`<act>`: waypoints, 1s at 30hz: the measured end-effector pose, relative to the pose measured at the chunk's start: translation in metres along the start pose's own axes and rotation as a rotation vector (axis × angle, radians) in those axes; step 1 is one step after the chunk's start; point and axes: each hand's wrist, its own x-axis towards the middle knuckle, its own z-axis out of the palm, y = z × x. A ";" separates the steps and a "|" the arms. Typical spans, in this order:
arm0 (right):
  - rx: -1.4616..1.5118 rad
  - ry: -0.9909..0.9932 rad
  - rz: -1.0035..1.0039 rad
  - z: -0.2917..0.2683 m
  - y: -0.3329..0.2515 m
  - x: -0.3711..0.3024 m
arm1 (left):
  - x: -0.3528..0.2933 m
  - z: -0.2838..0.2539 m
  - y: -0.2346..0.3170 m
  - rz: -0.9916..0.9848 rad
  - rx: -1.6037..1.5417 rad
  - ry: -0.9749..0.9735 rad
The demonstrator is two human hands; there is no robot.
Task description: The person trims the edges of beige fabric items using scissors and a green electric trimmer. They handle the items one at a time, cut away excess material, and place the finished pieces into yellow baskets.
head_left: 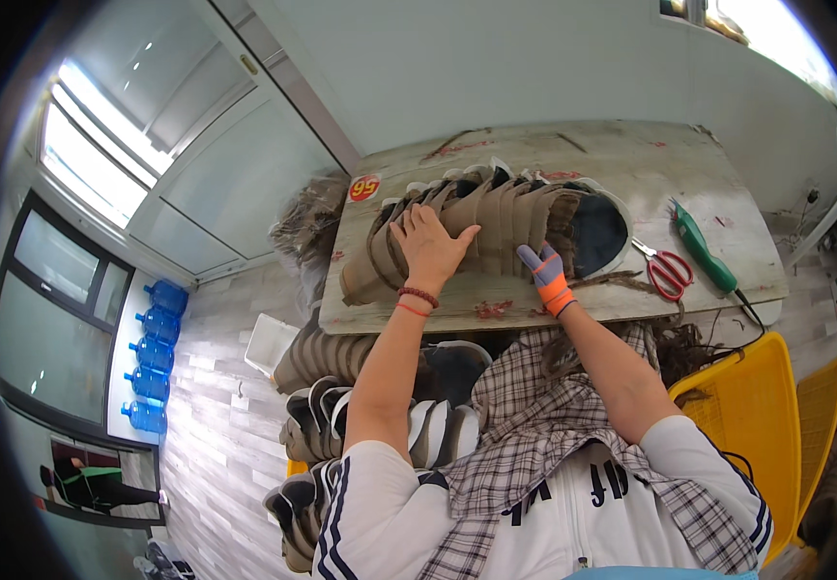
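Observation:
A long row of nested tan shoe uppers [496,217] with dark linings lies across the worktable. My bare left hand [430,246] rests flat on the row's left half, fingers spread and thumb out to the side. Beaded red bands circle that wrist. My right hand [546,278], in an orange and grey glove, touches the near side of the row towards its right end with fingers extended. Just beyond the glove, the end upper shows its dark lining [600,235] and pale rim. Red-handled scissors [668,274] and a green corded power tool [703,248] lie right of the row.
Scraps lie on the worktable [389,174]. More shoe uppers [327,425] are stacked below its near edge, left of my lap. A yellow plastic chair [742,416] stands at right. Blue water bottles [153,356] line the left wall. Another person [100,483] appears at far left.

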 end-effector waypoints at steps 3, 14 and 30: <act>0.043 -0.007 -0.023 0.004 -0.009 -0.003 | 0.001 0.006 0.008 -0.007 -0.007 0.044; 0.119 -0.013 0.035 0.002 -0.004 0.000 | 0.008 -0.001 0.031 0.629 0.097 -0.079; -0.482 -0.452 -0.197 -0.006 -0.061 0.060 | -0.074 0.025 -0.258 -0.664 -1.266 0.042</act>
